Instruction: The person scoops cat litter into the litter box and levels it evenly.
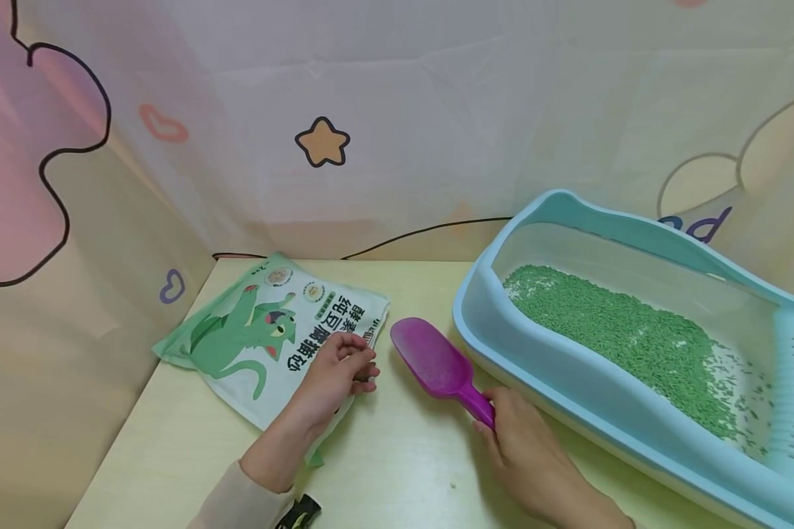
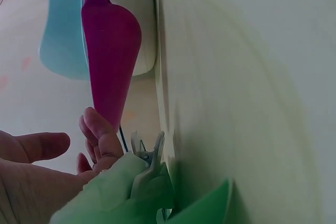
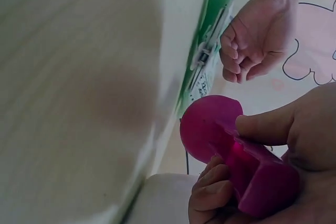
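Observation:
My right hand (image 1: 532,459) grips a magenta scoop (image 1: 430,360) by its handle, its bowl held above the table between the bag and the litter box. My left hand (image 1: 334,378) is over the lower right side of a white and green cat litter bag (image 1: 245,345), fingers loosely bent and holding nothing. In the left wrist view, a pale clip (image 2: 149,158) pinches the bag's green edge just beside that hand's fingers. The right wrist view shows the clip (image 3: 203,56) along the bag's edge, with the left hand next to it.
A light blue litter box (image 1: 486,294) with high sides stands at the right, green pellets (image 1: 615,338) spread over its floor. Behind the pale table (image 1: 410,477) hangs a printed curtain (image 1: 397,147). A black object (image 1: 301,510) shows at the left sleeve.

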Demonstrator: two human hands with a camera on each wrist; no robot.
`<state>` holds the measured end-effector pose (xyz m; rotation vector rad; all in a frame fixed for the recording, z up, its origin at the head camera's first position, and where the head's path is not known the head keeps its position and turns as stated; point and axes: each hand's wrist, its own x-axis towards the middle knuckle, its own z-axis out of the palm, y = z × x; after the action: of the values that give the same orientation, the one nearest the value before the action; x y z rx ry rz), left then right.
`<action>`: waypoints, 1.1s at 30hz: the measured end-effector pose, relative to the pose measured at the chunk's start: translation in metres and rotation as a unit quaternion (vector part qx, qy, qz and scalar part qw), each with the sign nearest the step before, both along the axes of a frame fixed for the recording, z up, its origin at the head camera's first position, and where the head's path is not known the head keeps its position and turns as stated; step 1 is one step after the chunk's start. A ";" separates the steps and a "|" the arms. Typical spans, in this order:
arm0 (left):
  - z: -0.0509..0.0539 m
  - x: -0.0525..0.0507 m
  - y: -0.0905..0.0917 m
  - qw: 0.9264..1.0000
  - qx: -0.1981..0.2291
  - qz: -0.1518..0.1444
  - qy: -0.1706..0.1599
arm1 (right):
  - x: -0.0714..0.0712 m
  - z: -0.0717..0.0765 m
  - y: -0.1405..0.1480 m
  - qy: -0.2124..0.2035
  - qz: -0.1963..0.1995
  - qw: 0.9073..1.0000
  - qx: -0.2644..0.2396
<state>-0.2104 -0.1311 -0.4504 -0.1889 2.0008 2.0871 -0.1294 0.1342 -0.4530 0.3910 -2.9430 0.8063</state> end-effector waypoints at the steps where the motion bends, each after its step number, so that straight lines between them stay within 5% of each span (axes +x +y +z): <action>1: 0.000 0.000 0.000 1.000 -0.001 0.002 -0.002 | -0.001 -0.001 0.000 -0.002 -0.001 1.000 0.001; 19: -0.002 -0.004 -0.001 1.000 -0.008 -0.004 -0.009 | -0.023 -0.013 0.003 -0.042 0.013 0.999 0.019; 33: -0.003 -0.004 0.001 1.000 -0.013 -0.013 -0.006 | -0.024 -0.017 0.007 -0.074 0.012 0.996 0.054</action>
<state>-0.2143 -0.1302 -0.4538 -0.1800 2.0139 2.0403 -0.1539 0.1416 -0.4697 0.3903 -3.1339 0.7108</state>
